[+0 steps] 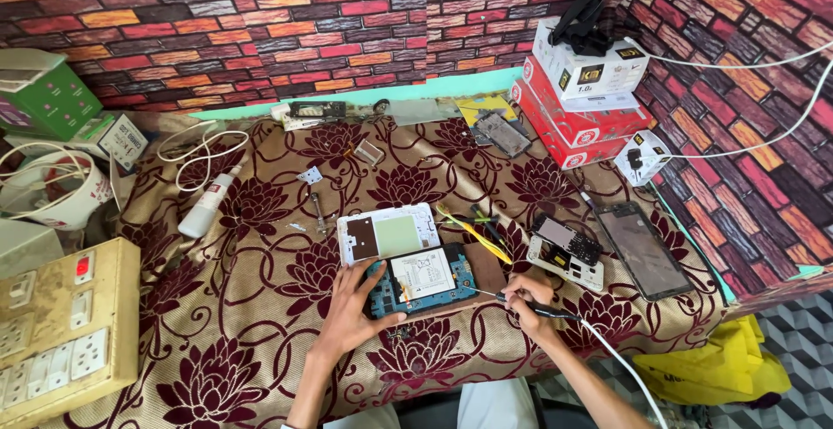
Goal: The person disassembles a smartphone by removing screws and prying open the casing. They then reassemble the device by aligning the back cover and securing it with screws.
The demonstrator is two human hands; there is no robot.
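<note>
An opened phone (423,280) with a blue circuit board and a white battery lies on the flowered cloth near the table's front edge. My left hand (351,306) rests flat against its left side, steadying it. My right hand (531,297) grips a black pen-like tool (521,302) with a white cable, its tip touching the phone's right edge. A white phone frame (388,232) lies just behind the opened phone.
Another stripped phone body (566,250) and a dark screen panel (642,248) lie to the right. Yellow tweezers (473,231), a white bottle (206,208), stacked red and white boxes (583,91), a socket board (61,329) at left, loose parts along the back.
</note>
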